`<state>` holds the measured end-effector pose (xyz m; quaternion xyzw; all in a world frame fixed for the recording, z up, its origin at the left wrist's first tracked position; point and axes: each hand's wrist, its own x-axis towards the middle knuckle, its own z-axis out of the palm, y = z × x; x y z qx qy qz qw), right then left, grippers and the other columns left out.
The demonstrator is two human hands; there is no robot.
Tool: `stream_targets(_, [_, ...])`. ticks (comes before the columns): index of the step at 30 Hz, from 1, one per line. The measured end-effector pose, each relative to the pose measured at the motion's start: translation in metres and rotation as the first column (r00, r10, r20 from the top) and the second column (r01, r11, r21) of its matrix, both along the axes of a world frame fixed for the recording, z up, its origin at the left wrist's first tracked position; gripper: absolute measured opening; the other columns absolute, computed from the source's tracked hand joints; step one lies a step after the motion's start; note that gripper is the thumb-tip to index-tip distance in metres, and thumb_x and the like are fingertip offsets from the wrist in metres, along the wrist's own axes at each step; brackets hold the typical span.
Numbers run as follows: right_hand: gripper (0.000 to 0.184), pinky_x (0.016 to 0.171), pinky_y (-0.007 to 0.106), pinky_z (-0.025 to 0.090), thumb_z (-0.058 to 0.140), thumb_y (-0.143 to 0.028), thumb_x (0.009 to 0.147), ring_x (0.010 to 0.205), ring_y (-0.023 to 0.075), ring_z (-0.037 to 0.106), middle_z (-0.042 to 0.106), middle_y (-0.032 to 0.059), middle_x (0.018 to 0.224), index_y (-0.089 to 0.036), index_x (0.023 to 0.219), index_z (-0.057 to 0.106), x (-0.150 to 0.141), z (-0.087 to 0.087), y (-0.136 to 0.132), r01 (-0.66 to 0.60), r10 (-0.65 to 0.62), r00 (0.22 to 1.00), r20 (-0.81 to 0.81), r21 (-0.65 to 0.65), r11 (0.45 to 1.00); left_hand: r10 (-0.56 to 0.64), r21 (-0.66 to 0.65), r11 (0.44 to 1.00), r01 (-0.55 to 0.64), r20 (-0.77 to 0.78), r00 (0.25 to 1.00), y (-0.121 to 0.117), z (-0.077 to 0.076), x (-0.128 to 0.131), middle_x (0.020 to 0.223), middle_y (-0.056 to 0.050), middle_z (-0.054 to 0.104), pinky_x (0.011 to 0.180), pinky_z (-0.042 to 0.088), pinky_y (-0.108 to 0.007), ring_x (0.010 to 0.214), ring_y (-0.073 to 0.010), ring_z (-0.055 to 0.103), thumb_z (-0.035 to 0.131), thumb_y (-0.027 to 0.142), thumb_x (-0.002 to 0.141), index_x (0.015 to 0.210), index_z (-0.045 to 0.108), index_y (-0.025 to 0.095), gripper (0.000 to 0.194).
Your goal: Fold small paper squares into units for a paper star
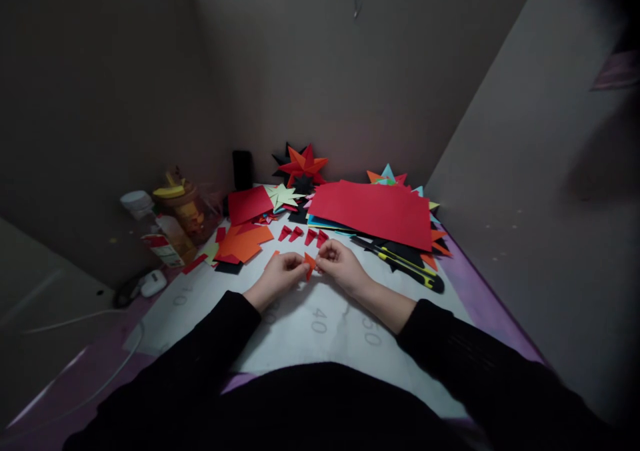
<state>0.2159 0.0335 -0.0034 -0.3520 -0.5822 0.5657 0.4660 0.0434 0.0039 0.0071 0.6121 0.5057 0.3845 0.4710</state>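
Note:
A small folded piece of orange paper (310, 263) is held up between my hands, over the white sheet. My left hand (283, 274) pinches its left side between thumb and fingers. At its right edge, the fingers of my right hand (341, 264) are curled together in a pinch on the paper. Just beyond my fingers, several small folded red paper pieces (297, 233) lie in a row. Another bit of orange paper shows behind my left hand, mostly hidden.
Orange sheets (243, 243) lie to the left, and a stack of red sheets (373, 212) to the right. A black and yellow cutter (407, 266) rests before the stack. Behind stand folded paper stars (304, 164) and a black phone (243, 169). Bottles (173, 234) and an earbud case (153, 283) are left.

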Motion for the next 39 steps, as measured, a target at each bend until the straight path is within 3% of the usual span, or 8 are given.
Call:
stream_targets(12, [0.024,0.054,0.025,0.042,0.068,-0.028,0.065,0.052,0.0120,0.055,0.056,-0.0062,0.059,-0.021,0.077,0.049,-0.0012,-0.0017,-0.0009,-0.036,0.035,0.999,-0.015,-0.049,0.998,-0.009,-0.034,0.999,0.009,0.012,1.000,-0.0006,0.0039,0.0008,0.053,0.002,0.052,0.044,0.028,-0.021,0.044,-0.0070,0.040,0.053,0.038,0.082,0.064,0.057,0.014,0.030])
stream_targets(20, [0.021,0.055,0.025,0.043,0.067,-0.027,0.068,0.055,0.0107,0.054,0.054,-0.0057,0.063,-0.021,0.076,0.048,-0.0013,-0.0002,-0.0015,0.041,-0.040,0.997,-0.072,0.008,0.999,0.020,-0.083,0.997,-0.011,0.118,0.993,-0.0019,-0.0006,0.0024,0.066,-0.003,0.062,0.050,0.041,-0.022,0.053,-0.0099,0.052,0.068,0.036,0.073,0.082,0.063,0.011,0.027])
stream_targets(28, [0.021,0.061,0.026,0.045,0.066,-0.024,0.068,0.067,0.0134,0.057,0.058,-0.0027,0.075,-0.022,0.084,0.052,-0.0024,-0.0004,-0.0030,0.016,-0.012,0.997,-0.074,0.048,0.999,0.017,0.027,0.999,-0.019,0.067,0.998,-0.0016,0.0002,0.0010,0.072,-0.006,0.068,0.055,0.040,-0.024,0.058,-0.0124,0.056,0.064,0.029,0.075,0.092,0.071,0.011,0.025])
stream_targets(34, [0.018,0.064,0.027,0.046,0.065,-0.024,0.070,0.067,0.0141,0.060,0.062,-0.0023,0.074,-0.022,0.083,0.054,-0.0027,-0.0044,-0.0016,-0.047,0.049,0.996,-0.072,0.026,0.999,0.033,0.025,0.999,-0.036,0.096,0.995,-0.0008,-0.0025,0.0016,0.077,-0.008,0.069,0.055,0.043,-0.025,0.059,-0.0133,0.058,0.070,0.037,0.073,0.093,0.067,0.011,0.033])
stream_targets(39, [0.011,0.071,0.030,0.047,0.061,-0.020,0.070,0.074,0.0152,0.061,0.065,-0.0005,0.078,-0.019,0.081,0.062,-0.0022,-0.0054,-0.0023,-0.068,0.064,0.997,0.049,0.090,0.994,0.016,0.130,0.991,-0.012,-0.031,0.999,-0.0035,-0.0029,0.0013,0.073,-0.004,0.067,0.057,0.045,-0.025,0.059,-0.0132,0.059,0.065,0.031,0.076,0.106,0.061,0.011,0.036])
